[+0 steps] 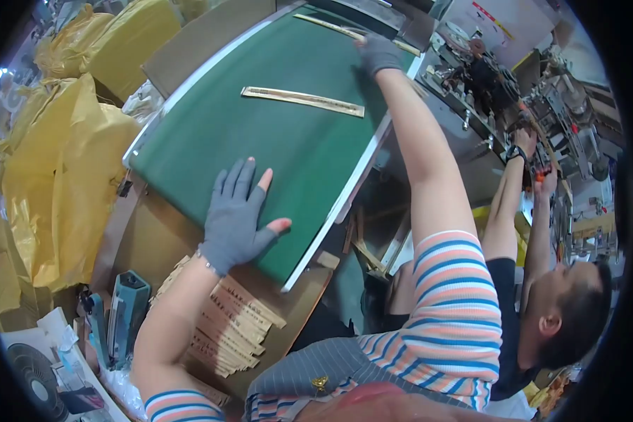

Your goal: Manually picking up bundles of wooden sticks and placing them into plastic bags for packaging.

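My left hand (235, 228), in a grey glove with bare thumb and index tips, is open over the near end of a green conveyor belt (190, 141), fingers spread and holding nothing. At the belt's far right corner, my right hand (380, 55), also gloved in grey, reaches to a long narrow paper-wrapped strip (323, 26). Its fingers are blurred, so their grip on the strip cannot be made out. Between my hands, a second paper-wrapped strip (302, 100) lies crosswise on the belt.
Below the belt's near end, several similar strips (228, 327) lie in rows on a brown surface. Yellow wrapped bundles (56, 176) stand at the left, with a fan (35, 380) at lower left. On the right, a co-worker (527, 302) has both hands at a machine (492, 77).
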`<state>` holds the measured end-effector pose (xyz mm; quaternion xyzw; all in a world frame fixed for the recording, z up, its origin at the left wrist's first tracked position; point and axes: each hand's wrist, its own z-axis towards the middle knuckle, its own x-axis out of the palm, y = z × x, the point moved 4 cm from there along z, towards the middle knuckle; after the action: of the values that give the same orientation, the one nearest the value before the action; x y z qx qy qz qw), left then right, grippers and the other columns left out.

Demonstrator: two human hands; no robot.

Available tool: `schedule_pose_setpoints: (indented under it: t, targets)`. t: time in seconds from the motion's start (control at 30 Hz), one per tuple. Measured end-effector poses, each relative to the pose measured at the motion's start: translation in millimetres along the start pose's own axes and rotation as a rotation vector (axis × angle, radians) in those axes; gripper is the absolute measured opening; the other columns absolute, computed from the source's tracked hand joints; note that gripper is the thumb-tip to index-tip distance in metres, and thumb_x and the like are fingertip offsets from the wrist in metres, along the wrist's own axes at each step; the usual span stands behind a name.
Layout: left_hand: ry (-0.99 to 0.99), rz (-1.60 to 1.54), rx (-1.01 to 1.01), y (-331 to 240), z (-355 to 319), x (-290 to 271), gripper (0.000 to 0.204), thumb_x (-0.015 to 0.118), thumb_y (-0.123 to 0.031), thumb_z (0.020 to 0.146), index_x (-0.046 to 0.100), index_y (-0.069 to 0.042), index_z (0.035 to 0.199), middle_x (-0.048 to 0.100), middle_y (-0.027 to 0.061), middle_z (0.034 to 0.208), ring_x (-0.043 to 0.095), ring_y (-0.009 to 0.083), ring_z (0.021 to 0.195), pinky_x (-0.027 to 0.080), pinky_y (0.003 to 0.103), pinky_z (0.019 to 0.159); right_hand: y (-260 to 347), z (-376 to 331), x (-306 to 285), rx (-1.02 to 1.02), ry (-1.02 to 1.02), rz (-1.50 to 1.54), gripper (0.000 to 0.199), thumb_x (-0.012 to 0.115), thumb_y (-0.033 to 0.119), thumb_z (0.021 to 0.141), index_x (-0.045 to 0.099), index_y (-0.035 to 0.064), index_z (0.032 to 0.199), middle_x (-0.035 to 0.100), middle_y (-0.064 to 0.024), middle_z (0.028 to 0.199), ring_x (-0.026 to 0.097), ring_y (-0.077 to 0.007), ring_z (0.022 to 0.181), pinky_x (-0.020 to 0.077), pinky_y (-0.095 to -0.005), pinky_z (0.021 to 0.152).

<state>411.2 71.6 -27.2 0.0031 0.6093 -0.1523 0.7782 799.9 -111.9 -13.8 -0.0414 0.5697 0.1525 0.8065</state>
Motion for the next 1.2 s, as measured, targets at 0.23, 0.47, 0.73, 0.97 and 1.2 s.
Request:
schedule_pose_setpoints:
  t: [0.23, 0.47, 0.73, 0.97, 1.2]
  targets:
    - [0.107, -0.045, -0.021, 1.7, 11.3, -4.2, 0.079, 0.057, -0.056, 0.077, 0.043, -0.002, 0.132, 0.033, 0.0266, 0.139, 0.033, 0.0417, 0.127, 0.022, 0.051, 0.106, -97.3, 51.2, 39.8, 0.326, 0.062, -0.044, 0.074, 0.03, 0.072, 0.082, 0.061, 0.013, 0.115, 0.058, -0.0212, 0.118, 0.056, -0.035, 0.11, 0.0429, -0.0436, 0.092]
    - [0.124, -0.038, -0.049, -1.9, 13.1, -4.6, 0.078, 0.06, -0.055, 0.075, 0.045, -0.004, 0.132, 0.036, 0.0257, 0.136, 0.034, 0.0382, 0.127, 0.022, 0.051, 0.106, -40.2, 63.2, 28.1, -0.035, 0.091, -0.17, 0.052, 0.046, 0.055, 0.085, 0.063, 0.0112, 0.106, 0.063, -0.0169, 0.11, 0.059, -0.0333, 0.104, 0.0466, -0.0435, 0.086]
    - [0.054, -0.026, -0.021, 1.8, 6.6, -1.8, 0.076, 0.059, -0.054, 0.077, 0.044, -0.004, 0.133, 0.035, 0.025, 0.138, 0.034, 0.0398, 0.127, 0.022, 0.049, 0.106, 17.3, 50.1, 15.2, -0.338, 0.259, -0.314, 0.024, 0.05, 0.015, 0.082, 0.067, 0.0064, 0.096, 0.064, -0.0208, 0.099, 0.062, -0.0343, 0.096, 0.0502, -0.0405, 0.082]
    - [0.017, -0.012, -0.036, 2.7, 2.7, 0.1, 0.077, 0.058, -0.055, 0.077, 0.042, -0.006, 0.134, 0.035, 0.0234, 0.139, 0.034, 0.038, 0.128, 0.022, 0.049, 0.107, 8.9, 60.2, -0.9, -0.26, 0.174, -0.216, 0.024, 0.055, 0.024, 0.079, 0.066, 0.0091, 0.094, 0.064, -0.0191, 0.099, 0.061, -0.0355, 0.094, 0.0483, -0.0432, 0.08]
    - [0.026, -0.102, -0.071, 6.1, 3.2, -1.5, 0.075, 0.061, -0.054, 0.075, 0.045, -0.007, 0.132, 0.035, 0.023, 0.139, 0.033, 0.0373, 0.128, 0.023, 0.048, 0.107, 17.6, 72.7, 38.8, -0.093, 0.345, -0.282, 0.033, 0.046, 0.024, 0.088, 0.062, 0.01, 0.115, 0.058, -0.0163, 0.121, 0.056, -0.0306, 0.111, 0.0451, -0.0419, 0.092]
